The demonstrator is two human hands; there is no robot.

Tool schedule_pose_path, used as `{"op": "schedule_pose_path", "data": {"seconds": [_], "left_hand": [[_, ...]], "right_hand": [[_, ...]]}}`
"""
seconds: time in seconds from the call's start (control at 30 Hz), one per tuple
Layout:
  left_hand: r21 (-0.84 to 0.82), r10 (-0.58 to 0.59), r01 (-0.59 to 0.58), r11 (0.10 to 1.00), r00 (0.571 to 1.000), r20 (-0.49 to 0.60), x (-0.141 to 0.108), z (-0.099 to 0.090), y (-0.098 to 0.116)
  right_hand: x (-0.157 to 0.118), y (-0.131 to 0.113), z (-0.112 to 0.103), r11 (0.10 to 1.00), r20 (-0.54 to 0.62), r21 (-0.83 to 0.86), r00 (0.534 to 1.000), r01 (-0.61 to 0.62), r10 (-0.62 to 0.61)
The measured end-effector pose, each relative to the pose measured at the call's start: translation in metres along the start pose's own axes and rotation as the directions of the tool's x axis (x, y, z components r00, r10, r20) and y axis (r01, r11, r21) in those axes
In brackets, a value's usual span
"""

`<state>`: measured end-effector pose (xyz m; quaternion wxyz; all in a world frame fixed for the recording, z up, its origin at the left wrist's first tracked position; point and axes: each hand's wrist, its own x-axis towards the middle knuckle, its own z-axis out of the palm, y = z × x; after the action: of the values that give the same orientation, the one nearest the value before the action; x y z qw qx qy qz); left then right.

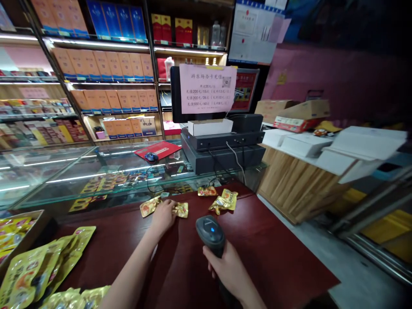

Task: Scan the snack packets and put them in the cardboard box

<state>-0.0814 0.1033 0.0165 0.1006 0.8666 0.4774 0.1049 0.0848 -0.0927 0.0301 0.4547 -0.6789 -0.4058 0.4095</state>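
In my right hand (232, 268) is a dark handheld barcode scanner (210, 234) with a blue light on its head, its fingers wrapped round the handle. My left hand (165, 216) rests on small gold snack packets at the far side of the dark red counter (257, 253). One gold packet (149, 207) shows on its left and another gold packet (182, 210) on its right. Its fingertips are partly hidden, so whether it grips them is unclear. Beyond the scanner lie more gold packets (224, 201) and a red-and-gold packet (207, 191).
Larger yellow pouches (61, 262) and a carton of packets (19, 236) occupy the left side. Behind the counter are a glass display case (74, 171), a mouse (151, 157) on a red mat, and a monitor (175, 94). White boxes (304, 143) stand on a wooden cabinet at right.
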Motion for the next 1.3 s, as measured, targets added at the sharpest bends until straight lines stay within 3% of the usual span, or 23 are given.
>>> {"op": "schedule_pose_path", "data": {"seconds": [0.1, 0.2, 0.27, 0.33, 0.4, 0.47, 0.53, 0.63, 0.73, 0.9, 1.0, 1.1, 1.2, 1.3], "left_hand": [[-0.129, 0.174, -0.162, 0.978, 0.98, 0.091, -0.021, -0.001, 0.011], [-0.174, 0.193, -0.178, 0.968, 0.978, 0.076, -0.041, -0.005, 0.018], [-0.141, 0.059, -0.066, 0.988, 0.997, -0.052, -0.052, -0.009, 0.023], [-0.089, -0.2, 0.188, 0.978, 0.968, -0.15, -0.061, -0.01, 0.029], [-0.052, -0.446, 0.443, 0.895, 0.89, -0.093, -0.067, -0.009, 0.038], [-0.015, -0.551, 0.552, 0.834, 0.833, 0.04, -0.067, -0.005, 0.046], [-0.007, -0.549, 0.551, 0.834, 0.832, 0.08, -0.063, 0.002, 0.051], [-0.063, -0.477, 0.478, 0.876, 0.878, 0.033, -0.055, 0.015, 0.051], [-0.224, -0.385, 0.377, 0.899, 0.923, 0.009, -0.053, 0.027, 0.045], [-0.416, -0.394, 0.331, 0.847, 0.916, -0.073, -0.054, 0.033, 0.042], [-0.633, -0.369, 0.288, 0.718, 0.93, 0.005, -0.056, 0.032, 0.04], [-0.884, -0.297, 0.231, 0.405, 0.948, 0.112, -0.059, 0.034, 0.037], [-0.976, -0.312, 0.18, 0.123, 0.941, 0.134, -0.061, 0.038, 0.035], [-0.991, -0.352, 0.133, 0.018, 0.928, 0.118, -0.061, 0.039, 0.033]], "right_hand": [[-0.001, -0.002, 0.003, 1.0, 0.017, 0.019, 1.0, -0.017, 0.017], [-0.003, -0.004, 0.003, 1.0, 0.015, 0.022, 1.0, 0.0, 0.0], [-0.005, -0.005, 0.002, 1.0, 0.013, 0.022, 1.0, 0.021, -0.021], [-0.007, -0.007, 0.0, 0.999, 0.012, 0.02, 0.999, 0.034, -0.034], [-0.007, -0.009, -0.002, 0.999, 0.006, 0.011, 0.999, 0.042, -0.042], [-0.008, -0.013, -0.003, 0.999, 0.008, 0.001, 0.999, 0.052, -0.052], [-0.009, -0.015, -0.004, 0.998, 0.013, -0.001, 0.998, 0.057, -0.057], [-0.012, -0.016, -0.003, 0.998, 0.015, 0.006, 0.997, 0.069, -0.069], [-0.018, -0.015, 0.002, 0.996, 0.041, 0.021, 0.996, 0.082, -0.083], [-0.027, -0.015, 0.011, 0.995, 0.073, 0.022, 0.993, 0.092, -0.094], [-0.03, -0.019, 0.011, 0.994, 0.051, 0.013, 0.992, 0.112, -0.113], [-0.033, -0.026, 0.013, 0.992, 0.045, 0.018, 0.991, 0.124, -0.125], [-0.033, -0.034, 0.022, 0.99, 0.065, 0.032, 0.989, 0.134, -0.136], [-0.032, -0.037, 0.034, 0.99, 0.085, 0.042, 0.987, 0.136, -0.139]]}}
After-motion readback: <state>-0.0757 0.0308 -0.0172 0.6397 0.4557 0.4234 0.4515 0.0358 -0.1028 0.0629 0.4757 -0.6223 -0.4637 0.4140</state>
